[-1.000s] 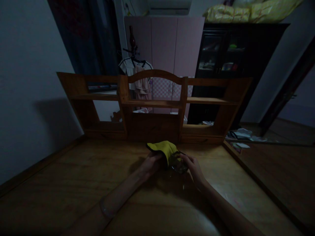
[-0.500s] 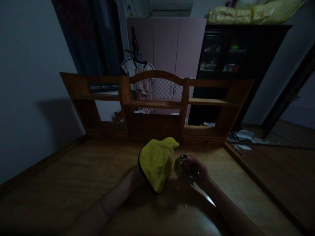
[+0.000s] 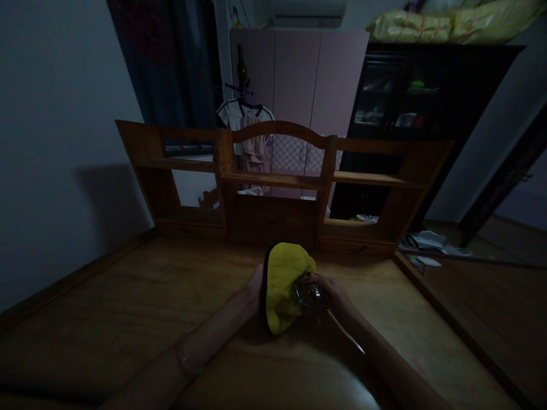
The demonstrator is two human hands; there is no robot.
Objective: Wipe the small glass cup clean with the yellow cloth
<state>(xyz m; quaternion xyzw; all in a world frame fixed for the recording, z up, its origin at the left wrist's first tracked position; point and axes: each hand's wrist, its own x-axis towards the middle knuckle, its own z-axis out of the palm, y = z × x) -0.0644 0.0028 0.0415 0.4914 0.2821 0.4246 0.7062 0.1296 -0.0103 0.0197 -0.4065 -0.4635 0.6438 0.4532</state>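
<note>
A yellow cloth (image 3: pixel 282 285) with a dark edge hangs bunched over the wooden desktop, at the centre of the head view. My left hand (image 3: pixel 255 287) grips it from the left side, its fingers mostly hidden behind the cloth. My right hand (image 3: pixel 335 296) is closed around a clear, faceted drinking glass (image 3: pixel 308 294). The glass is tilted, and its left side presses against the cloth or overlaps it. Its far side and base are hard to make out in the dim light.
A wooden desktop (image 3: pixel 171 296) spreads beneath my hands, with a raised edge (image 3: pixel 453 319) on the right. At its back stands a wooden shelf unit (image 3: pixel 273 182). A white wall (image 3: pixel 64 142) borders the left. Papers and bags (image 3: pixel 431 242) lie beyond the right edge.
The cloth and my left hand have moved right, and the glass in my right hand has moved left. The gap between cloth and glass has closed. The view has shifted slightly.
</note>
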